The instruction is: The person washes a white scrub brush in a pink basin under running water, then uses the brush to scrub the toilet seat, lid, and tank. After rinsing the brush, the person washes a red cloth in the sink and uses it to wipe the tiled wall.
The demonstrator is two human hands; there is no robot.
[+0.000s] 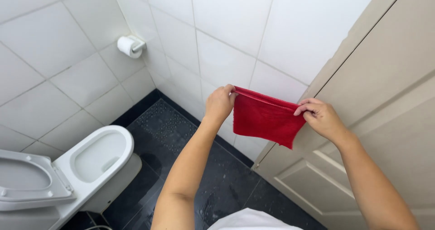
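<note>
The cloth (266, 116) hangs between the two hands, the left hand (220, 104) at its left top corner and the right hand (321, 117) at its right. Left of the cloth and lower stands the toilet (97, 159) on the floor (226, 184). The paper roll (129, 46) sits on the wall above the toilet. The door (376, 121) stands right of the cloth.

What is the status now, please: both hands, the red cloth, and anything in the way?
Left hand and right hand pinch top corners of red cloth. Cloth hangs stretched, mid-air. Nothing between hands; door close behind.
</note>
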